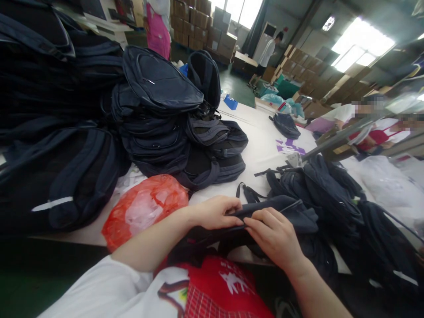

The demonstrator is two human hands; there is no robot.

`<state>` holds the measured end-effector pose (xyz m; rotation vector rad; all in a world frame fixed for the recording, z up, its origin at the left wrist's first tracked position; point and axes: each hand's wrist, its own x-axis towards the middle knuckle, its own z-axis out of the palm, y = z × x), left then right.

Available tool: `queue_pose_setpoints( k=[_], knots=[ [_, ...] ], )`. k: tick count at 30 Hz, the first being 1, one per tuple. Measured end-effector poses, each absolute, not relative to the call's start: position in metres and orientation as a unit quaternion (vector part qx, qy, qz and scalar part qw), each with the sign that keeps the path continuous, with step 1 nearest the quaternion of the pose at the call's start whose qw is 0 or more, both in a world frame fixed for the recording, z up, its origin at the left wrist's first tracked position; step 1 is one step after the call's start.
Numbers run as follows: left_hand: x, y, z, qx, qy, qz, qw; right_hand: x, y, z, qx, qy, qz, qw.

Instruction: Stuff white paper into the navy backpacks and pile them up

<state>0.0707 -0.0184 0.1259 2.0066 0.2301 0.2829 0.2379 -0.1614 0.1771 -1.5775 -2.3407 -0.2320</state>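
A dark backpack (281,205) lies at the table's near edge, in front of my body. My left hand (220,213) pinches its edge from the left, thumb and fingers pressed together on the dark fabric. Close beside it, my right hand (273,229) grips the same edge, the fingertips of both hands almost touching. What exactly lies between the fingertips is too small to tell. A red plastic bag (145,207) with whitish contents sits left of my left forearm.
Stacked dark backpacks (159,84) fill the left side; more backpacks (331,190) lie at the right. Farther along the white table (255,132) are a blue tape dispenser (231,102) and a small dark bag (285,125). Other people stand or sit beyond.
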Motion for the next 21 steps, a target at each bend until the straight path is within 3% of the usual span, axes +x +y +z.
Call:
queue_pose_setpoints(
  k=[10, 16, 21],
  knots=[
    [0.051, 0.012, 0.091, 0.795, 0.408, 0.309, 0.327, 0.217, -0.200, 0.186, -0.541, -0.840, 0.026, 0.025],
    [0.037, 0.005, 0.077, 0.784, 0.369, 0.341, 0.364, 0.230, -0.201, 0.192, -0.576, -0.813, -0.019, 0.079],
    [0.035, 0.003, 0.078, 0.768, 0.354, 0.360, 0.395, 0.287, -0.174, 0.197, -0.624, -0.771, -0.123, 0.015]
  ],
)
